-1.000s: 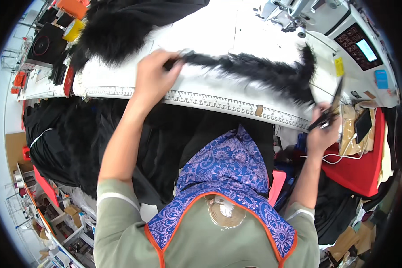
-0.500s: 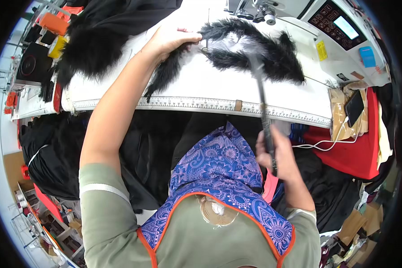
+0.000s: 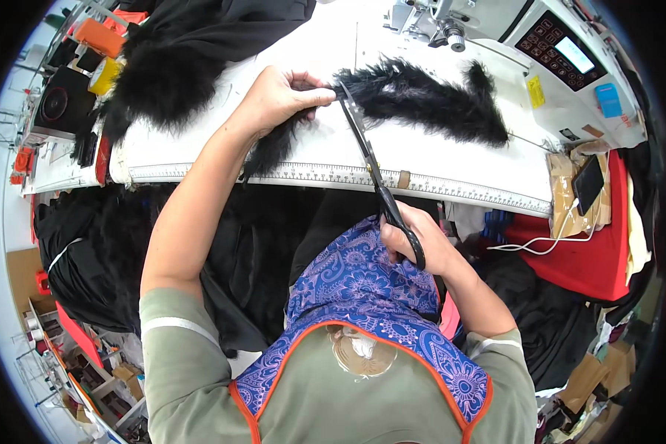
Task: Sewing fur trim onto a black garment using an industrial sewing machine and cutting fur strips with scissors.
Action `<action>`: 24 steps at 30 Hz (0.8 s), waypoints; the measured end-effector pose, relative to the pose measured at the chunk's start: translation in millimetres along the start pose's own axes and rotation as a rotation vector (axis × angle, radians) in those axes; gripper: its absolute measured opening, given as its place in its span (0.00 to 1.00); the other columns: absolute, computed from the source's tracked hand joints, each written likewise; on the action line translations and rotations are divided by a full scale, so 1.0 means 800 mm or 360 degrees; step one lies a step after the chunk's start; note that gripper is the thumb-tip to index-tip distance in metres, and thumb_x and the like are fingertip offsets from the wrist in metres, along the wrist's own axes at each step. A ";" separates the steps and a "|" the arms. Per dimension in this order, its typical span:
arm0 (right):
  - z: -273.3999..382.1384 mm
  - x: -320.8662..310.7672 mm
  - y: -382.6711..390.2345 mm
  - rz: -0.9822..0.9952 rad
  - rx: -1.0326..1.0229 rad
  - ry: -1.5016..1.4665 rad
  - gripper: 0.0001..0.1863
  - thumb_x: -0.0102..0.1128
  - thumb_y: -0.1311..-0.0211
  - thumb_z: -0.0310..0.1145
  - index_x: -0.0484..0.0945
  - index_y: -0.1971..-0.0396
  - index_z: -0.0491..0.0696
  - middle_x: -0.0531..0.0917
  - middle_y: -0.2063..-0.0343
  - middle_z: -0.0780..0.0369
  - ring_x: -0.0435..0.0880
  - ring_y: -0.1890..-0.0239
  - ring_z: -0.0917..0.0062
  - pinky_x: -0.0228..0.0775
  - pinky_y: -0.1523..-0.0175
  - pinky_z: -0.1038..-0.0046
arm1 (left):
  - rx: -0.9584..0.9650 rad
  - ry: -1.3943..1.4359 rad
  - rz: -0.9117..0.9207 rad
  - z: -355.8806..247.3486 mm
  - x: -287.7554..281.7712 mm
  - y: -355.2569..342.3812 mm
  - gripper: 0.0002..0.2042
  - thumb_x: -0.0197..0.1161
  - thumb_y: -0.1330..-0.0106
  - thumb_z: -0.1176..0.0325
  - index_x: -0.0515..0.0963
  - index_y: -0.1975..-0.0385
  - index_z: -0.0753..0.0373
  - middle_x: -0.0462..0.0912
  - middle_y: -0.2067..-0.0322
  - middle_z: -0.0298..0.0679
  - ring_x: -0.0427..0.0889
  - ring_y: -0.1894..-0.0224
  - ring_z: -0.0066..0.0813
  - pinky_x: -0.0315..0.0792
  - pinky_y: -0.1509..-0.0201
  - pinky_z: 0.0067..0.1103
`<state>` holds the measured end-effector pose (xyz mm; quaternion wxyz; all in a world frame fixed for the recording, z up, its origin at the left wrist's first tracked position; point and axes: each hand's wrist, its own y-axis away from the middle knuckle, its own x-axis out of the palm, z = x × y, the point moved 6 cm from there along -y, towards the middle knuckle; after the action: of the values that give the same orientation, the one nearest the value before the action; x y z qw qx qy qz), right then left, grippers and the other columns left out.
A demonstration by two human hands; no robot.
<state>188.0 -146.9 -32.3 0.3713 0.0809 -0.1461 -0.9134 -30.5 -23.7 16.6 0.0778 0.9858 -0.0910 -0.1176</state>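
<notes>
Between thumb and fingers, my left hand point(image 3: 287, 98) pinches a strip of black fluffy trim point(image 3: 429, 100) above the white table. One end of the trim hangs below that hand; the longer part lies to the right in a folded loop. My right hand point(image 3: 422, 238) grips the black handles of a pair of long scissors point(image 3: 371, 159). Their blades point away from me, with the tips at the trim right beside my left fingertips. Whether the blades have cut into it I cannot tell.
A sewing machine point(image 3: 451, 29) with a control panel point(image 3: 562, 48) stands at the back right. Black furry fabric point(image 3: 170, 81) is heaped on the left. A measuring tape point(image 3: 325, 175) runs along the table's front edge. A phone point(image 3: 588, 183) lies on brown-taped packing at the right.
My right hand has swung the scissors leftward, bringing their tips up to the trim by my left hand. The trim's loop has flattened and come slightly nearer.
</notes>
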 end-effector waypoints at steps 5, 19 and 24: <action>0.002 0.000 -0.012 0.0025 0.0037 0.0026 0.25 0.54 0.39 0.55 0.67 0.73 0.44 0.71 0.83 0.65 0.73 0.83 0.83 0.66 0.76 0.80 | -0.0020 -0.0085 0.0034 0.000 0.007 0.004 0.09 0.68 0.45 0.70 0.78 0.68 0.67 0.82 0.75 0.35 0.74 0.79 0.14 0.69 0.76 0.12; 0.011 -0.012 -0.010 -0.0293 0.0016 0.0159 0.06 0.53 0.48 0.28 0.68 0.79 0.44 0.71 0.90 0.65 0.72 0.89 0.82 0.64 0.83 0.81 | 0.0489 -0.0654 -0.0209 -0.026 -0.083 0.065 0.09 0.71 0.50 0.71 0.79 0.72 0.66 0.81 0.74 0.31 0.77 0.69 0.15 0.71 0.63 0.15; -0.001 -0.033 0.005 -0.0417 -0.0002 0.0152 0.08 0.53 0.46 0.31 0.67 0.78 0.44 0.71 0.90 0.65 0.71 0.90 0.81 0.63 0.83 0.81 | -0.0092 -0.1138 -0.0994 -0.053 -0.304 0.160 0.09 0.66 0.45 0.69 0.81 0.65 0.64 0.83 0.74 0.35 0.80 0.70 0.16 0.71 0.67 0.14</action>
<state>209.6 -131.5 -30.8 0.2554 0.1424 -0.1159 -0.9492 -273.0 -94.3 132.6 0.0300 0.8612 0.1920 -0.4697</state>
